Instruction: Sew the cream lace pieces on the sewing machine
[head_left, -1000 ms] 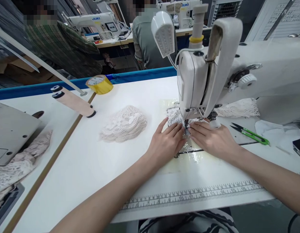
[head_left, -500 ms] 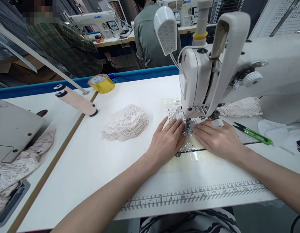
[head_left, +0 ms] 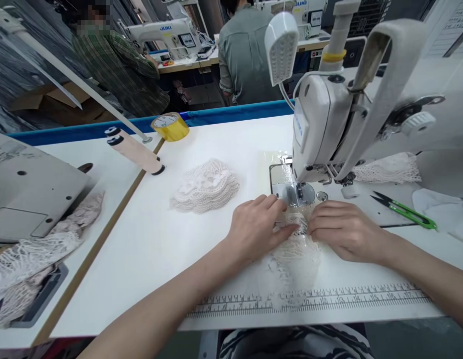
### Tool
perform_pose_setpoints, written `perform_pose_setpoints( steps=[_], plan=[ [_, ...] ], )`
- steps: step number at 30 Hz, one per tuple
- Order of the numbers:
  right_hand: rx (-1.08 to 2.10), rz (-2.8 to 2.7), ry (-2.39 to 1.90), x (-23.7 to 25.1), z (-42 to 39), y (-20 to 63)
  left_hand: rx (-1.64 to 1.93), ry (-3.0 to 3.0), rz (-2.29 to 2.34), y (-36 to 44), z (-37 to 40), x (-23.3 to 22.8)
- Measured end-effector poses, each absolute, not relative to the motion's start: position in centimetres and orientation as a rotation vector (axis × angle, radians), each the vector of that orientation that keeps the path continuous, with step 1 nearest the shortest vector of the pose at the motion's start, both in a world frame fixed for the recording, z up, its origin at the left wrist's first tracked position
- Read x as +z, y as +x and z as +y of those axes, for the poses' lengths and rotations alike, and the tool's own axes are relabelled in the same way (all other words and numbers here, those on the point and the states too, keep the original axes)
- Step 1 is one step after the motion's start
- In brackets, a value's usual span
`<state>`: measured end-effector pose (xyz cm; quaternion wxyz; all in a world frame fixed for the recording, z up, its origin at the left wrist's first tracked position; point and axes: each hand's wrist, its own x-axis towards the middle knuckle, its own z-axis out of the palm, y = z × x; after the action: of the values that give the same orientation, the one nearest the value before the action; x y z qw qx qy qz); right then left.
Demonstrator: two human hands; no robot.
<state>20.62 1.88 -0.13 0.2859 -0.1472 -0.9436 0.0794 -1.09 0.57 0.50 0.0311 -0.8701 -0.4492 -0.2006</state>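
Note:
A piece of white lace lies in front of the sewing machine, hanging toward the ruler printed along the table edge. My left hand grips its left side near the top, thumb pointing right. On the opposite side my right hand pinches the lace with curled fingers. Both hands sit just on the near side of the needle plate, which is now uncovered. A stack of lace pieces rests to the left of my hands. More lace lies behind the needle, under the machine arm.
Green thread snips lie right of my right hand, beside a white cloth. A pinkish thread cone and yellow tape roll are at the back left. Another machine with lace stands far left. Two people sit beyond the blue edge.
Both hands have drawn back from the needle toward me, bringing the lace off the needle plate. The hands' fingers, flat before, are now curled on the lace. The view has shifted slightly left.

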Motion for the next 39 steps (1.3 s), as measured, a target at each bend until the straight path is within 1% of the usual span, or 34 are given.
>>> perform_pose_setpoints(
  steps=[2,3,8,12,16,19,21,26,28,33,39],
  plan=[
    [0.181,-2.550,-0.411,0.1,2.1,21.0,-0.489,-2.742,-1.448,-0.9,0.8,0.4],
    [0.164,-2.567,-0.417,0.2,2.3,21.2,-0.479,-2.764,-1.453,-0.8,0.7,0.2],
    [0.039,-2.494,-0.568,-0.1,2.2,21.3,-0.614,-2.780,-1.540,0.2,0.4,-0.2],
    [0.064,-2.427,-0.916,0.2,1.7,21.0,-0.729,-2.779,-1.656,0.7,0.6,-0.2],
    [0.229,-2.449,-1.280,0.7,1.4,20.6,-0.889,-2.795,-1.660,0.9,0.8,0.0],
    [0.340,-2.422,-1.405,0.9,1.5,20.7,-1.082,-2.830,-1.618,0.8,0.6,0.3],
    [0.483,-2.361,-1.393,0.9,1.6,20.8,-1.202,-2.888,-1.589,0.6,0.3,0.6],
    [1.114,-2.047,-1.314,1.1,1.7,20.9,-1.328,-2.957,-1.593,0.3,-0.6,1.2],
    [1.190,-1.997,-1.275,1.2,1.6,20.9,-1.290,-2.968,-1.597,0.4,-0.8,1.1],
    [0.961,-2.093,-1.134,1.2,1.3,20.6,-1.119,-2.887,-1.405,0.3,-0.5,0.2],
    [0.773,-2.191,-0.943,1.1,0.9,20.6,-1.162,-2.680,-1.052,0.1,0.1,-0.4]
  ],
)
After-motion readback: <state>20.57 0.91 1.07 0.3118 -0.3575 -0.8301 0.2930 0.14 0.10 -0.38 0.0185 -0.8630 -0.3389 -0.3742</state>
